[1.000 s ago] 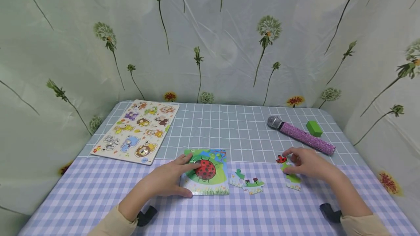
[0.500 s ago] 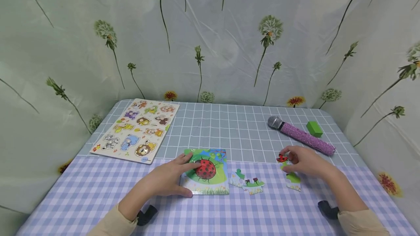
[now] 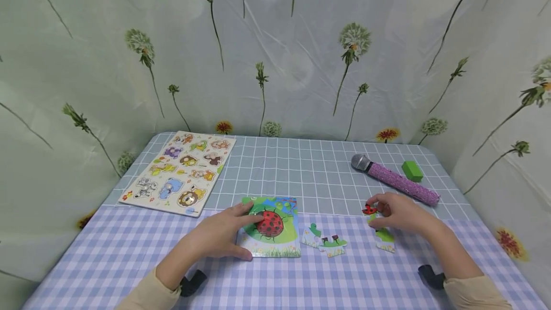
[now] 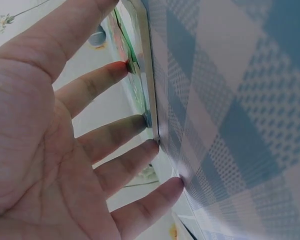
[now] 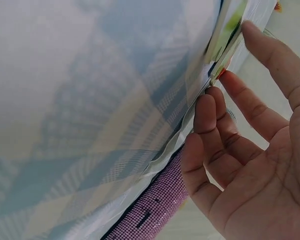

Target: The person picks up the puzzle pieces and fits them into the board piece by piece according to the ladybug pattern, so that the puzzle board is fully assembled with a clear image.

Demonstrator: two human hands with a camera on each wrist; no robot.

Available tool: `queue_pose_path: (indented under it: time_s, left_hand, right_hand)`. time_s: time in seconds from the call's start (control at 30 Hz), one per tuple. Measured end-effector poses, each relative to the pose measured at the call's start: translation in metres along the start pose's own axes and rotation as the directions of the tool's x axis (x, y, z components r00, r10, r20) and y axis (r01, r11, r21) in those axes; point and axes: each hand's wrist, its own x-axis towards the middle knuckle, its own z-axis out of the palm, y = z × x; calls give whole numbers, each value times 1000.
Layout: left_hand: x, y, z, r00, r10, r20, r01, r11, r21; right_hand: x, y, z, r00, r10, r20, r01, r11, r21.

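A square ladybug jigsaw puzzle (image 3: pixel 289 243) lies on the checked cloth. My left hand (image 3: pixel 224 233) rests on its left side with fingers spread, the thumb at the near edge and a fingertip by the ladybug's head. In the left wrist view the fingertips touch the puzzle's edge and top. Farther right, my right hand (image 3: pixel 398 212) pinches a puzzle piece, green with a red part (image 3: pixel 369 210), between thumb and index finger; its other fingers are curled. A green piece with a grassy edge (image 3: pixel 385 240) lies just below. The right hand hides part of these pieces.
Two loose puzzle pieces (image 3: pixel 333 245) lie right of the ladybug puzzle. A wooden animal peg board (image 3: pixel 178 171) sits back left. Back right are a microphone with a glittery pink handle (image 3: pixel 396 178) and a green block (image 3: pixel 412 171). A dandelion-patterned curtain (image 3: pixel 297 61) hangs behind the table.
The right thumb and index finger have shifted slightly over the red-and-green piece. The left hand stays on the ladybug puzzle, and the loose pieces stay put.
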Motion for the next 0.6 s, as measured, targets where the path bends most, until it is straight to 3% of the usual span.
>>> queue_pose_path:
  time_s: [0.23, 0.43, 0.6]
  left_hand:
    - [6, -5, -2, 995, 82, -53, -79, 996, 50]
    - [12, -12, -2, 993, 99, -58, -97, 995, 36]
    - [15, -16, 0, 991, 111, -72, -109, 994, 26]
  right_hand:
    - [2, -6, 1, 1000, -12, -2, 12, 999, -38]
    - [3, -8, 1, 1000, -14, 1, 14, 998, -60]
    - [3, -8, 2, 998, -63, -5, 62, 996, -67]
